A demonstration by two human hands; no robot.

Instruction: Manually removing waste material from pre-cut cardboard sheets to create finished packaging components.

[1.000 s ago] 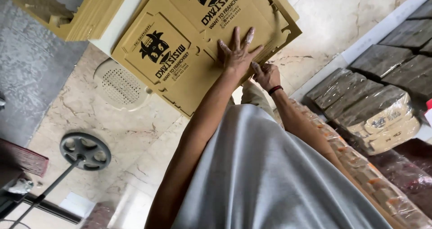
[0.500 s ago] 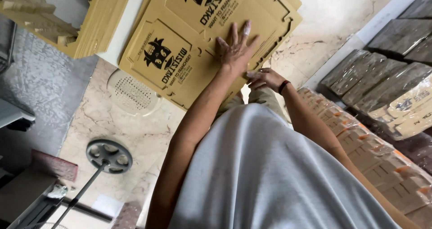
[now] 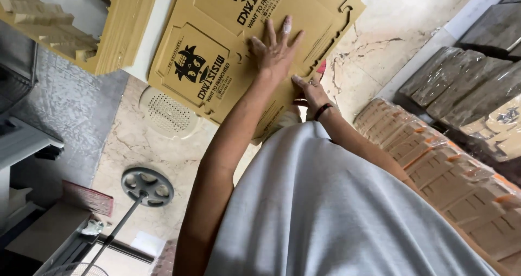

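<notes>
We look down over a grey shirt [image 3: 347, 211] at our two bare arms reaching toward a stack of flat, die-cut cardboard box blanks [image 3: 228, 53], tan with black printing and a cartoon figure, lying on a pale marble floor [image 3: 163, 146]. Our left hand [image 3: 277, 51] lies flat on the top blank, fingers spread wide and palm pressing down, gripping nothing. Our right hand [image 3: 312, 94], with a dark band at the wrist, curls at the near edge of the same stack, thumb on top; whether the fingers pinch the edge from beneath we cannot tell, since they are hidden. Compared with a second ago, the left hand has stayed planted on the cardboard, while the right hand has slid closer to it along the edge, so the work seems to have moved from reaching to steadying and taking hold of the top sheet. The view has also drifted, bringing the blanks nearer the top of the frame. Another stack of tan cardboard [image 3: 103, 32] lies to the left, wrapped bundles [image 3: 434, 156] to the right, and a round fan base [image 3: 146, 186] stands below.
</notes>
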